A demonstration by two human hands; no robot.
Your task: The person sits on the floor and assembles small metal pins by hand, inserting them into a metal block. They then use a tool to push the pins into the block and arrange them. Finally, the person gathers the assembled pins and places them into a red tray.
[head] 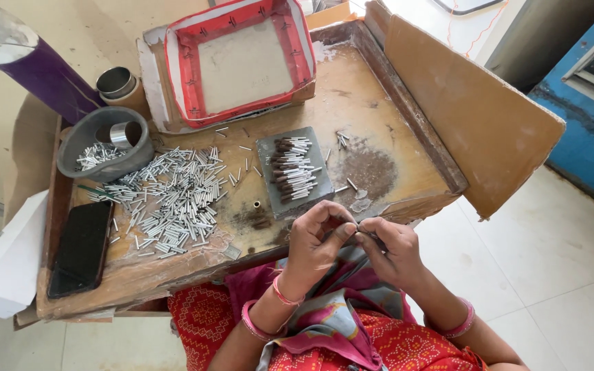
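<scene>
Small silver tube (359, 229) pinched between fingertips of both hands, just off the near edge of the wooden work table (352, 96), above the lap in red patterned cloth

Left to right across the scene:

- White paper stack (1, 261) hanging off the far left side, over pale floor
- Purple cylinder (36, 69) lying at the upper left corner, its end wrapped in clear plastic
- Black phone (80, 247) lying flat on the left end of the table, screen dark
- Grey bowl (104, 144) holding a few short silver tubes and a metal cup; second metal cup (116, 82) just behind it
- Loose heap of silver tubes (173, 199) spread over the worn, stained wood, right of the phone and bowl
- Red-rimmed tray (187, 69) at the back, its pale grey floor bare
- Grey slab (269, 192) near the middle, bearing a row of tubes with dark brown tips (290, 168)
- Left hand (317, 237) curled, thumb and forefinger closed on the tube, pink bangles at the wrist
- Right hand (390, 247) meeting it, fingertips closed on the same small piece; exactly how much of the tube lies in each grip too small to tell
- Dark brown stain on the wood right of the slab
- Brown cardboard sheet (469, 117) propped along the table's right side
- White tiled floor (558, 275) beyond, with a blue door (586, 117) at the far right
</scene>
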